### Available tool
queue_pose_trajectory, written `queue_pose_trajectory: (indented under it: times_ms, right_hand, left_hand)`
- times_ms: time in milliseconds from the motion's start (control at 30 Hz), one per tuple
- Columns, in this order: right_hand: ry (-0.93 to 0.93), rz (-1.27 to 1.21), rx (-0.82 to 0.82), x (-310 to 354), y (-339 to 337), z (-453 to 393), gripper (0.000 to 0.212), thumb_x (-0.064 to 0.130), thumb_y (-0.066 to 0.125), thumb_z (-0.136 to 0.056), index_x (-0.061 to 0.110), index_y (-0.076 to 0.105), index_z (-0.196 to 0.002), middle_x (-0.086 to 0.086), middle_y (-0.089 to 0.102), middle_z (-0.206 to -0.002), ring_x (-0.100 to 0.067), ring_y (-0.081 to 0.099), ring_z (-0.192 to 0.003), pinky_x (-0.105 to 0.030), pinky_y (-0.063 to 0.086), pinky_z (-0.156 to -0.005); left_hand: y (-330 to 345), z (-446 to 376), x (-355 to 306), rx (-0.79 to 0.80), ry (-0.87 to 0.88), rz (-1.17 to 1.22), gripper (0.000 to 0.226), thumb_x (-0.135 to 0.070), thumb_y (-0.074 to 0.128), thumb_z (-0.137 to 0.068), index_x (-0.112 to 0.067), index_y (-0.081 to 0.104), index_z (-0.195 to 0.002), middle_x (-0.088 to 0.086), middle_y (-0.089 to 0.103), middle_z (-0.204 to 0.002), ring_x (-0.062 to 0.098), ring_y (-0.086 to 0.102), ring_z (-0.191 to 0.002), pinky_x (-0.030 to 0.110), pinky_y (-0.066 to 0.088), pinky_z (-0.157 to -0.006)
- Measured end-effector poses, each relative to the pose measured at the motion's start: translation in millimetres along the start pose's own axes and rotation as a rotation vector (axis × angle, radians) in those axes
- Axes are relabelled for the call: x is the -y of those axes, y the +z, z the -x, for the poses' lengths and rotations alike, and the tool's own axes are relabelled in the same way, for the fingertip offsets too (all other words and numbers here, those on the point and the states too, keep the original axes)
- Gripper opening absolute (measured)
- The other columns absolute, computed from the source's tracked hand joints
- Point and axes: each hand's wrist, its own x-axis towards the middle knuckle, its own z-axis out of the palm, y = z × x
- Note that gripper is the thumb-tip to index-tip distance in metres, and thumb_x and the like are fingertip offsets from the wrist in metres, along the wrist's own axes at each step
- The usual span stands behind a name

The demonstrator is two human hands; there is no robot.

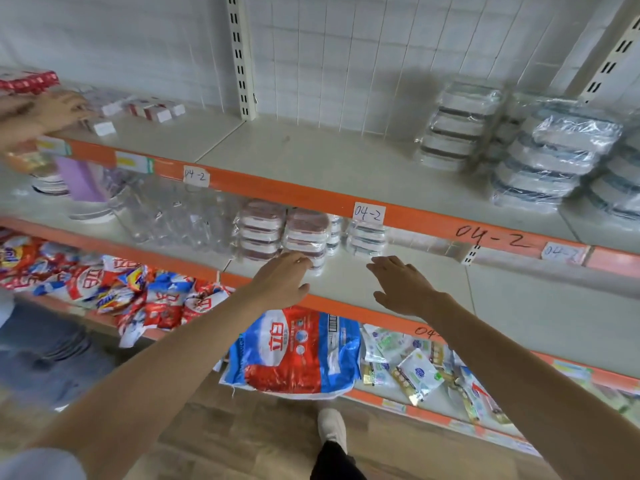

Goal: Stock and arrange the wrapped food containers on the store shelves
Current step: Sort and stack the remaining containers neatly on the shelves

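Observation:
On the middle shelf (398, 271) stand wrapped stacks of food containers: two with red-brown lids (304, 233) and one with clear lids (367, 237). My left hand (284, 282) reaches over the shelf edge, fingers straight, fingertips touching the base of the red-lidded stack. My right hand (401, 285) hovers flat over the bare shelf just in front of the clear-lidded stack, holding nothing. More wrapped container stacks (540, 157) sit at the right of the upper shelf (311, 161).
Another person's hands (45, 112) work on small red and white boxes at the upper shelf's far left. Clear glass jars (173, 213) stand left of the red-lidded stacks. Detergent bags (298, 351) and sachets fill the bottom shelf. My shoe (332, 427) is on the wooden floor.

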Motion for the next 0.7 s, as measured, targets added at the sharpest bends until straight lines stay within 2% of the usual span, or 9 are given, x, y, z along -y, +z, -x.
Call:
queue_pose_trajectory:
  times_ms: [133,300,367,533,700]
  right_hand:
    - [0.042,-0.054,0.020,-11.1,17.8,-12.1,0.065,0.031,0.047,-0.094,0.012,0.017,-0.149,-0.002,0.017,-0.155,-0.019,0.017,-0.141,-0.037,0.027,-0.109]
    - [0.090,-0.093,-0.039,-36.2,65.0,-49.6,0.068,0.034,0.052,-0.092,0.011,0.018,-0.147,-0.002,0.019,-0.153,-0.020,0.019,-0.139,-0.037,0.030,-0.107]
    - [0.117,-0.095,-0.100,-48.3,94.3,-75.2,0.071,0.035,0.053,-0.091,0.011,0.016,-0.147,-0.002,0.018,-0.154,-0.020,0.019,-0.140,-0.036,0.030,-0.107]
    - [0.162,-0.085,-0.259,-89.8,151.8,-152.4,0.073,0.036,0.054,-0.092,0.010,0.014,-0.148,-0.003,0.011,-0.155,-0.020,0.011,-0.142,-0.036,0.023,-0.111]
    - [0.227,-0.067,-0.560,-134.0,166.3,-226.2,0.069,0.024,0.053,-0.093,0.008,0.016,-0.149,-0.007,0.010,-0.157,-0.022,0.009,-0.144,-0.035,0.014,-0.115]
  left_hand:
    - [9.9,-16.4,-4.7,0.020,-0.026,0.002,0.047,-0.027,0.049,-0.094,-0.006,0.043,-0.136,0.007,0.043,-0.140,0.020,0.040,-0.128,0.033,0.038,-0.103]
    - [53.4,-65.3,-5.6,0.067,-0.026,0.037,0.055,-0.028,0.051,-0.094,-0.006,0.035,-0.142,0.007,0.035,-0.147,0.022,0.036,-0.133,0.039,0.039,-0.104]
    - [84.5,-96.4,-1.5,0.051,-0.023,0.057,0.057,-0.029,0.052,-0.093,-0.006,0.034,-0.142,0.007,0.039,-0.142,0.022,0.039,-0.130,0.038,0.041,-0.100]
    - [155.4,-185.6,16.2,-0.065,-0.009,0.099,0.059,-0.027,0.052,-0.093,-0.008,0.029,-0.144,0.007,0.036,-0.145,0.023,0.032,-0.135,0.037,0.036,-0.105]
    - [190.4,-256.7,37.6,-0.249,-0.016,0.097,0.053,-0.023,0.054,-0.091,-0.007,0.035,-0.139,0.009,0.038,-0.142,0.026,0.036,-0.131,0.038,0.038,-0.102]
